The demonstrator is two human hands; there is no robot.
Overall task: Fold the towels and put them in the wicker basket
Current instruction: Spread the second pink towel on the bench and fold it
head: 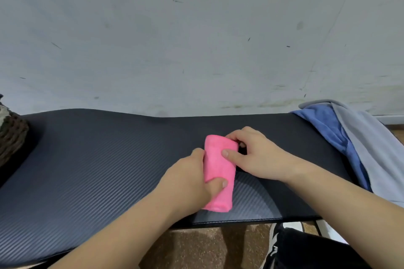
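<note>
A pink towel point(219, 166), folded into a narrow thick strip, lies on the black ribbed mat point(98, 159) near its front edge. My left hand point(188, 183) grips the strip's left side, thumb pressed on top. My right hand point(255, 155) holds its far right end, thumb on the cloth and fingers curled around the top corner. A blue towel point(323, 124) and a grey towel point(371, 142) lie heaped at the mat's right end. The wicker basket point(11, 135) shows only as a dark woven edge at the far left.
A pale scuffed wall point(196, 39) rises right behind the mat. Below the mat's front edge are a brown speckled floor point(207, 247), my dark trouser leg and a black-and-white shoe point(273, 244).
</note>
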